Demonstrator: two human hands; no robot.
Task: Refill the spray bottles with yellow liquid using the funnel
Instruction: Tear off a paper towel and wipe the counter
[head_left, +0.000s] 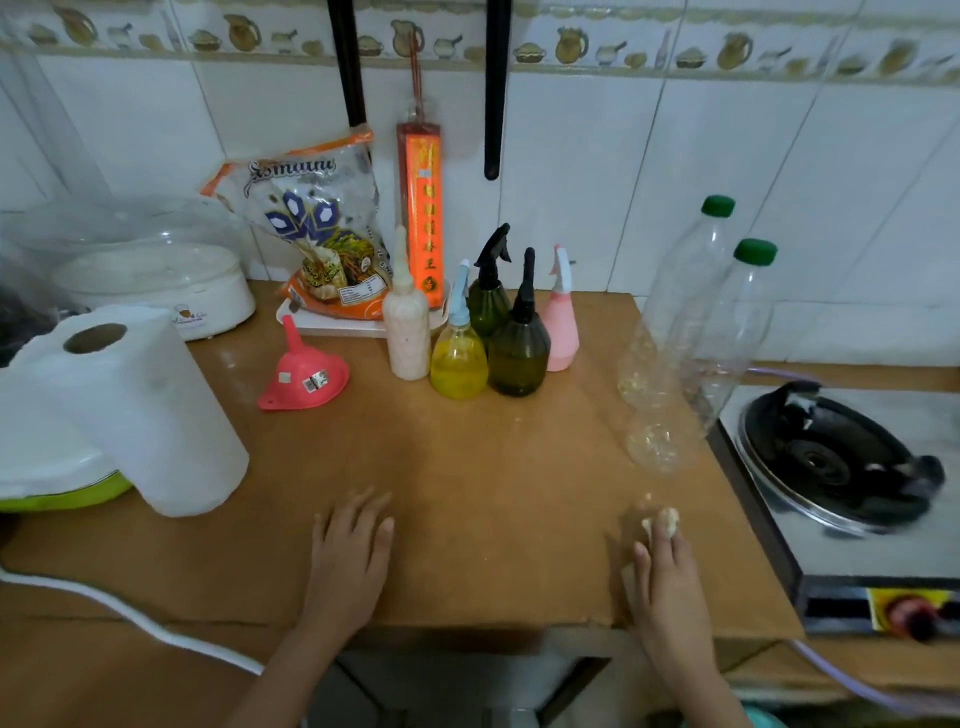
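Several spray bottles stand grouped at the back middle of the brown table: a clear one full of yellow liquid with a blue head, two dark green ones with black heads, and a pink one. A white squeeze bottle stands to their left. The pink funnel lies upside down, spout up, left of the bottles. My left hand rests flat on the table. My right hand presses a small crumpled pale wad against the table under its fingertips.
Two large clear plastic bottles with green caps look nearly empty at the right, beside a gas stove. A paper towel roll stands at the left. A rice bag, an orange incense pack and a white cooker line the back.
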